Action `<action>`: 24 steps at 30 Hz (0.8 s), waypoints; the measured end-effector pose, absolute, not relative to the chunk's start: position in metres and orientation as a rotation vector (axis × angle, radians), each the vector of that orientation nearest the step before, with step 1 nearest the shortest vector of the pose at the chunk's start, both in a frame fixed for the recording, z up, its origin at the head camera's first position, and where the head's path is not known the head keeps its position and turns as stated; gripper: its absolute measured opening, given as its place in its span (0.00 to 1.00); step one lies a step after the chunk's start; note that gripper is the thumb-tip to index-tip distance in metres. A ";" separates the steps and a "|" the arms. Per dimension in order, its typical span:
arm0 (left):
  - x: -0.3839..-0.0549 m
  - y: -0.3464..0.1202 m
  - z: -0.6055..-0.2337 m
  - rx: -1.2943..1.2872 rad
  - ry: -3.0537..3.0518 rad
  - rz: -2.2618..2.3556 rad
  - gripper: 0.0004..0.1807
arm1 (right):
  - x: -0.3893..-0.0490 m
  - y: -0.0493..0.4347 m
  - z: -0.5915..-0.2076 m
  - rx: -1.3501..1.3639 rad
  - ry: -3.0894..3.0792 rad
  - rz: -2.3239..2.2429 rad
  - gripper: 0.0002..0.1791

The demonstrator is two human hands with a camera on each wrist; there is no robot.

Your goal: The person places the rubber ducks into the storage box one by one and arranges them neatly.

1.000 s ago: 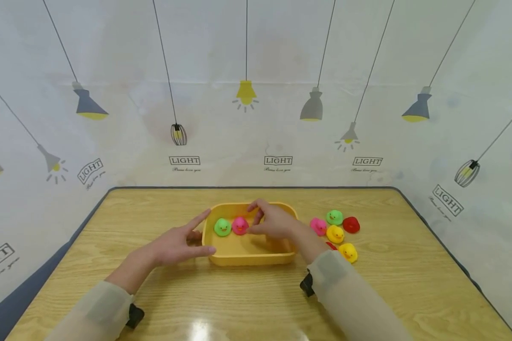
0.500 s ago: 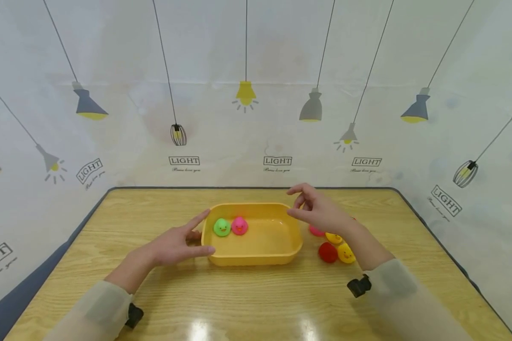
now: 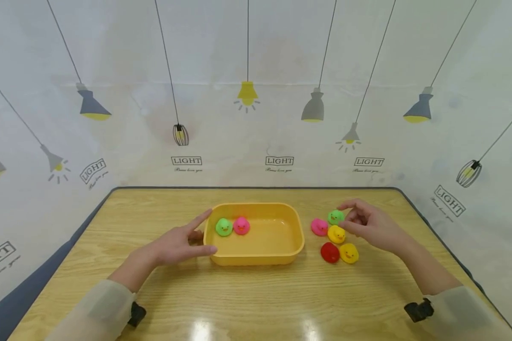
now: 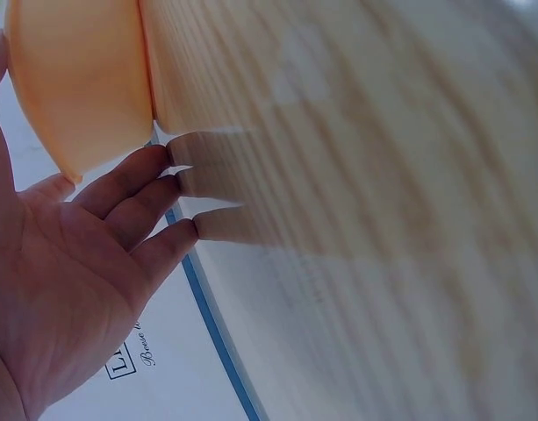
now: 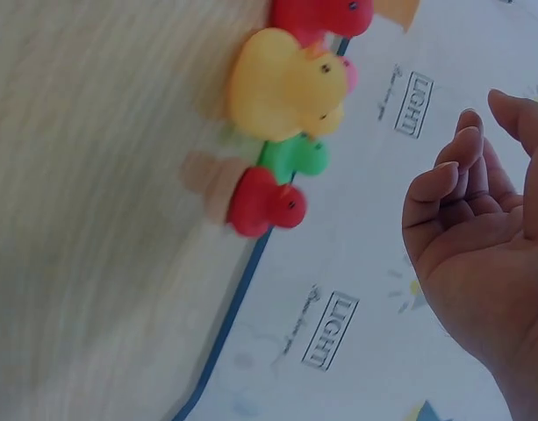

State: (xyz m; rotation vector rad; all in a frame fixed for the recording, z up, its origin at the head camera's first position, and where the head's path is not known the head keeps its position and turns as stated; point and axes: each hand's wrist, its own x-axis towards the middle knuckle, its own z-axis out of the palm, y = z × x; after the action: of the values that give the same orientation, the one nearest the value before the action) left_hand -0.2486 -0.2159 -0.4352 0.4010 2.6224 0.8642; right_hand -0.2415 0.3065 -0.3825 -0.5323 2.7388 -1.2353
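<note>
A yellow-orange plastic tray (image 3: 256, 260) sits mid-table, with a green rubber duck (image 3: 224, 228) and a pink one (image 3: 241, 226) inside at its left. My left hand (image 3: 177, 244) spans the tray's left end, index fingertip and thumb at its rim; the left wrist view shows the other fingers stretched alongside. Over the ducks on the right hovers my right hand (image 3: 377, 227), fingers loosely bent around nothing. Closest to its fingertips is a green duck (image 3: 335, 217). A red duck (image 5: 260, 203), in the right wrist view, is hidden by this hand in the head view.
Right of the tray stand a pink duck (image 3: 319, 227), a yellow duck (image 3: 336, 234), a red duck (image 3: 330, 253) and another yellow duck (image 3: 349, 254), grouped closely. Behind the wooden table (image 3: 256, 303) hangs a pale cloth (image 3: 222, 94) printed with lamps.
My right hand has left the inside of the tray, where the pink duck stands, and moved right to over the loose ducks. The left hand has stayed at the tray.
</note>
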 end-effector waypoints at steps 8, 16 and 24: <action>-0.247 -0.215 -0.433 0.386 2.618 0.865 0.61 | -0.232 0.344 -0.397 -0.395 2.765 -1.186 0.23; -0.247 -0.215 -0.430 0.381 2.613 0.865 0.61 | -0.238 0.365 -0.408 -0.291 2.798 -1.117 0.26; -0.249 -0.216 -0.434 0.393 2.611 0.867 0.61 | -0.255 0.374 -0.420 -0.234 2.749 -1.066 0.30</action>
State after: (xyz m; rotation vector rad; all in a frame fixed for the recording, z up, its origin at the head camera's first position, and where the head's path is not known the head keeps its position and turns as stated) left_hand -0.2488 -0.2163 -0.4338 0.3934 2.6110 0.8673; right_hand -0.2551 0.3741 -0.4198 -0.2343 2.7495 -1.0659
